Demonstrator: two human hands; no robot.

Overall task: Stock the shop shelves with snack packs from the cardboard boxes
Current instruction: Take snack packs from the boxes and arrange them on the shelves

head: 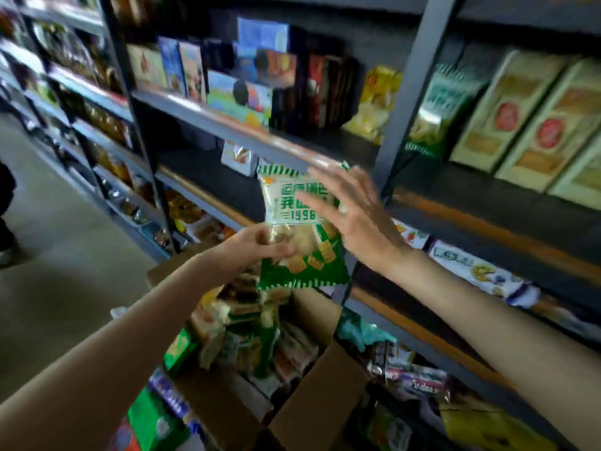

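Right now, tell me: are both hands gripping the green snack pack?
No. Only the left hand pinches the green snack pack at its lower edge; the right hand is spread open beside it.

Retail shop aisle. Dark metal shelving (201, 113) runs in tiers down the left side, packed with boxed goods (192, 71) and bagged snacks (374, 102). Green-and-cream packs (507, 115) face outward in rows. Open cardboard box (312, 398) of assorted packets sits on the concrete floor (65, 222).
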